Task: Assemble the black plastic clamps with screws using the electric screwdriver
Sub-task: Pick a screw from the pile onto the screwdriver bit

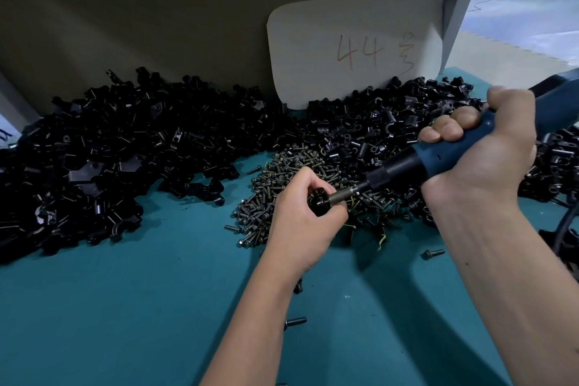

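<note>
My left hand [300, 222] grips a black plastic clamp [319, 202] just above the teal table, at the near edge of a pile of dark screws [282, 194]. My right hand [482, 153] is wrapped around the blue body of the electric screwdriver [416, 163]. Its metal bit [343, 196] points down to the left and meets the clamp. Most of the clamp is hidden inside my left fingers. Whether a screw sits under the bit cannot be seen.
Large heaps of black clamp parts lie at the left [109, 150] and at the back right [391, 122]. A pale card marked "44" [357, 50] leans on the back wall. Loose screws [434, 253] dot the teal table [125, 307]. A dark cable [564, 229] hangs at the right.
</note>
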Motion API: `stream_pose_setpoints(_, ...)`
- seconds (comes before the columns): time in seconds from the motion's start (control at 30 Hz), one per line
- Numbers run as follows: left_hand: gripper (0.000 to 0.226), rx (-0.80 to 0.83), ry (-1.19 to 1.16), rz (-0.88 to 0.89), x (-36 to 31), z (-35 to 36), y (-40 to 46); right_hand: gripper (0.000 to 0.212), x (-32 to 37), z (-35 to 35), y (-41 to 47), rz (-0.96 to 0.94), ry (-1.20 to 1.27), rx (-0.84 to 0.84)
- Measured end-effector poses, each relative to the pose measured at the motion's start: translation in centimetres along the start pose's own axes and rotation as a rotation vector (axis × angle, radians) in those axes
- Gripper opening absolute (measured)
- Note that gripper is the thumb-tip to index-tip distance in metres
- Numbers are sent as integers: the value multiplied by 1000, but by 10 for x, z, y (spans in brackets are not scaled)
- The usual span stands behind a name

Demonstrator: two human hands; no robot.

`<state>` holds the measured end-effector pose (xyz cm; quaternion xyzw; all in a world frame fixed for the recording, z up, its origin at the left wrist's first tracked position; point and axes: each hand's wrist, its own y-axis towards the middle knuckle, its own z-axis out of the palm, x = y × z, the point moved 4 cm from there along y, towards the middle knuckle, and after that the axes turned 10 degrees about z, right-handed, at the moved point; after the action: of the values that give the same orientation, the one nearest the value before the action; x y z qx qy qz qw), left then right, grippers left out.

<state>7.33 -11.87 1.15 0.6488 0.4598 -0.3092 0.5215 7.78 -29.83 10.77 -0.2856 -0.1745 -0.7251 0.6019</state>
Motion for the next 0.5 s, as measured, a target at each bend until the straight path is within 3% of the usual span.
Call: stream_pose_setpoints(0.5,15,9,54,-8,-3,2,-2,23,-9,-23,20,-24,-33,-168)
